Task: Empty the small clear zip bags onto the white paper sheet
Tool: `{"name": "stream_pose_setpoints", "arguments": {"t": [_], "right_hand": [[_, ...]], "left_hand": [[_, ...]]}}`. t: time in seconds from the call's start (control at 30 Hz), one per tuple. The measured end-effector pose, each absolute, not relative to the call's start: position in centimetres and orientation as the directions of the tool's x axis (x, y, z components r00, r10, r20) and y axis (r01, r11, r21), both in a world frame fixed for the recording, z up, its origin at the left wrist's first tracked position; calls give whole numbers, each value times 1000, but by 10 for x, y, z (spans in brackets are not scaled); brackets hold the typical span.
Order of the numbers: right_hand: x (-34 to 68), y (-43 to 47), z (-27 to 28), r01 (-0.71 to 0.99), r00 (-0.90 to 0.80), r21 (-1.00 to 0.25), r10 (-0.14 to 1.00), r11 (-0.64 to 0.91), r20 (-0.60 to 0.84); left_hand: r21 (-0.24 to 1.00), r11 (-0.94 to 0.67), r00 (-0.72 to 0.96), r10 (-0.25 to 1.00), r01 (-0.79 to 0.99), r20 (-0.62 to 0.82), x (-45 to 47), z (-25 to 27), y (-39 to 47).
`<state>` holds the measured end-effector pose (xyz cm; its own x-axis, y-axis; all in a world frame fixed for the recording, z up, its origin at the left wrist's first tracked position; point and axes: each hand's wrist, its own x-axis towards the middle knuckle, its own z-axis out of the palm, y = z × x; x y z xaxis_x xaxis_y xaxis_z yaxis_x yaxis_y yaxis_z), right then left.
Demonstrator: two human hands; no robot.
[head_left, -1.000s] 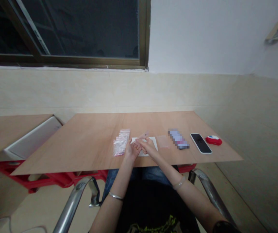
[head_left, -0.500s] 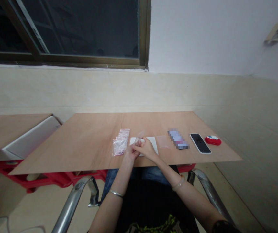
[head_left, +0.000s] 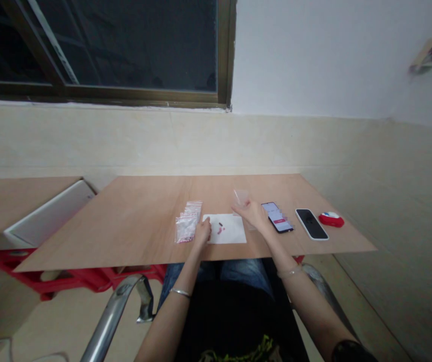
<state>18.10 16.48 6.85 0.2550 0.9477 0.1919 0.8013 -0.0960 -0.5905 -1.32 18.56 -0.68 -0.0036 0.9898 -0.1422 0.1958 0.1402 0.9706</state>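
My right hand pinches a small clear plastic bag, held up over the far right corner of a white sheet of paper. At the sheet's left edge is my left hand, its fingers curled closed; what they hold, if anything, is hidden. A few small pink and dark pieces lie on the paper, too small to name. Just left of that hand, overlapping clear zip bags lie in a row, with reddish bits inside the nearest.
Right of the paper lie a phone with a lit screen, a white-edged phone with a dark screen and a red and white object. The wooden table ends at my lap, between metal chair arms.
My hands have parted: the right moved right and away from me with the clear bag, the left stayed near the paper's left edge. The small pieces on the paper now show.
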Motion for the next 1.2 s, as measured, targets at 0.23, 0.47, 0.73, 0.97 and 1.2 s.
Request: {"name": "stream_pose_setpoints", "arguments": {"t": [0.23, 0.47, 0.73, 0.97, 1.2], "right_hand": [[230, 177, 40, 913, 278, -234, 929, -335, -247], [223, 207, 29, 947, 263, -164, 961, -275, -92], [211, 192, -26, 989, 146, -26, 906, -148, 396], [213, 193, -31, 993, 96, 9, 874, -114, 477], [206, 200, -28, 999, -32, 51, 940, 16, 338]], "left_hand": [[692, -72, -15, 993, 718, 118, -7, -11, 203], [396, -170, 127, 983, 902, 131, 4, -24, 203], [233, -236, 210, 969, 943, 132, 2, -23, 198], [193, -245, 224, 966, 950, 128, 2, -21, 198], [182, -280, 258, 956, 943, 139, 2, -20, 197]]}}
